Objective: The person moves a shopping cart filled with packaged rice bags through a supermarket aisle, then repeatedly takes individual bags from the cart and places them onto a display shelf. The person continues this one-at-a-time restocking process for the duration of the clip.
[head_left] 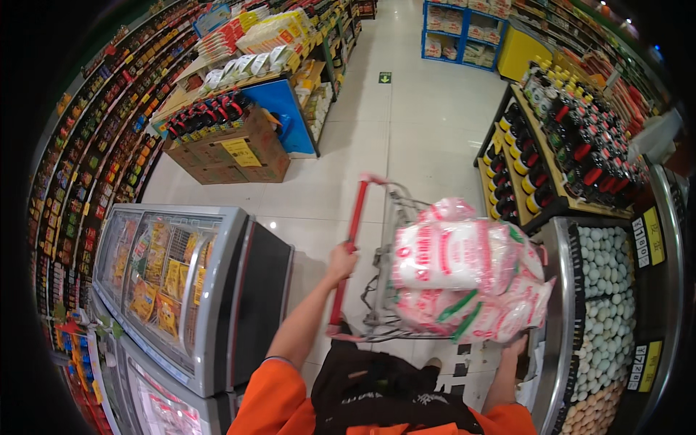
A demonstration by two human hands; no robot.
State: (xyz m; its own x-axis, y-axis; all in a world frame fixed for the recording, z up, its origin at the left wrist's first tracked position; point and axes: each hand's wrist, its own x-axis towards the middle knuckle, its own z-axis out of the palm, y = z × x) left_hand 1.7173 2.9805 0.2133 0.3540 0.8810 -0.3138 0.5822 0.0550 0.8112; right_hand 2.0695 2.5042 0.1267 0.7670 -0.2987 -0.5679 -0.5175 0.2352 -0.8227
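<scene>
My left hand [342, 262] is closed around the red handle [358, 210] of a wire shopping cart [378, 301]. The cart stands crosswise in front of me, its handle to the left. Several plump white plastic bags [453, 254] with pink print, some with green strips, are heaped in it above the rim. What is inside them I cannot make out. My right hand [515, 349] is low at the heap's near right corner, against or just under a bag [518, 312]. Its fingers are mostly hidden there, so their grip does not show.
Glass-topped freezers [170, 283] with yellow packets stand at left. Close right of the cart is a metal-edged bin of eggs [605, 290]. A bottle rack [536, 170] stands beyond it, a carton of bottles [225, 152] across the aisle. Tiled floor [413, 109] runs ahead between shelves.
</scene>
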